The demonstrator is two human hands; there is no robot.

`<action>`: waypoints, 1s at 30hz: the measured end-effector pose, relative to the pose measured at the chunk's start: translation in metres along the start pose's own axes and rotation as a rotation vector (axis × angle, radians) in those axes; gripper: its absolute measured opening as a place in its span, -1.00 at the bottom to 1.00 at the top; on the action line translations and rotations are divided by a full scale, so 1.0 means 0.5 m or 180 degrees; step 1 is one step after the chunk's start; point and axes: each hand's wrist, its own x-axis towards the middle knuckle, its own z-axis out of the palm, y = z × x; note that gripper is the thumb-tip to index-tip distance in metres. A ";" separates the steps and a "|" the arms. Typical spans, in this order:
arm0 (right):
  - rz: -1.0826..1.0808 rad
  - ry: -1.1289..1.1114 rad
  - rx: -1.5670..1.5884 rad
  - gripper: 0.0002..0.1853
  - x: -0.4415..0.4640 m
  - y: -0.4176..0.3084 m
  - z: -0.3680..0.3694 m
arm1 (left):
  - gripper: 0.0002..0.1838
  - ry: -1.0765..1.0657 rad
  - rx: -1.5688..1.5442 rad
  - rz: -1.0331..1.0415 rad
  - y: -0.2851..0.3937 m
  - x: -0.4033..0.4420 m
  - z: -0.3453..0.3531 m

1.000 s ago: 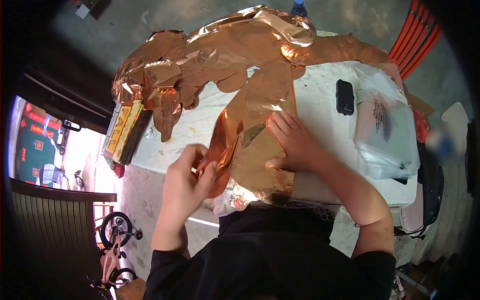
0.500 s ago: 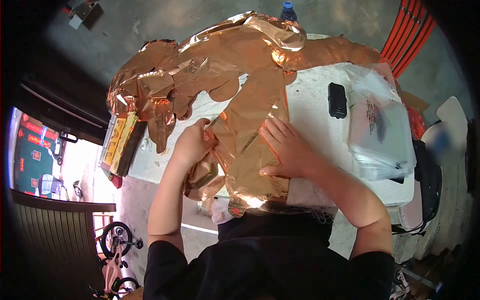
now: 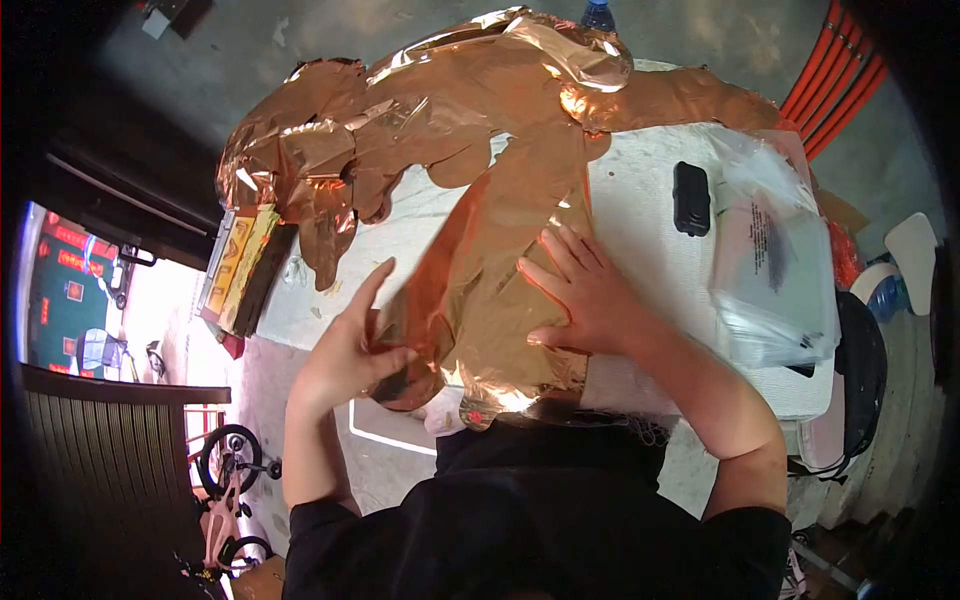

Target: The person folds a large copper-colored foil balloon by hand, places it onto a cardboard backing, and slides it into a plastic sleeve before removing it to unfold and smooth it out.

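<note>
Shiny copper-coloured foil (image 3: 520,210) runs down the white table (image 3: 640,240) to its front edge, near my body. My right hand (image 3: 585,295) lies on it with the fingers spread, pressing the sheet flat. At the foil's left edge is my left hand (image 3: 350,355), its index finger stretched out and its thumb apart. A raised, partly blurred flap of foil is beside that thumb; no grip on it shows. More crumpled foil is heaped across the far side of the table.
A black case (image 3: 691,198) lies right of the foil, beside a stack of clear plastic bags (image 3: 770,270). Yellow-edged packets (image 3: 240,265) stand at the table's left edge. A blue-capped bottle (image 3: 598,15) is beyond the far edge. Red pipes (image 3: 832,75) run at the upper right.
My left hand has moved down and left from the foil's edge, and its fingers have opened. The left flap has shifted and unfolded. My right hand stays on the sheet, its fingers spread wider.
</note>
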 end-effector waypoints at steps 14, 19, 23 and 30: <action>-0.0011 -0.0084 -0.0238 -0.10 0.005 0.015 0.016 | -0.19 -0.1273 0.1302 0.0766 0.079 0.038 0.164; 0.0099 -0.0040 0.0002 -0.12 0.004 0.002 0.009 | -0.52 -0.1649 -0.1233 0.0550 0.003 0.079 0.083; 0.0108 -0.0218 -0.0096 -0.06 0.004 -0.001 0.002 | -0.63 0.0078 -0.0164 0.0630 -0.098 0.132 0.083; 0.0057 -0.0155 -0.0221 -0.09 0.001 0.001 0.008 | -0.45 -0.0067 0.0493 0.1569 -0.082 0.150 0.087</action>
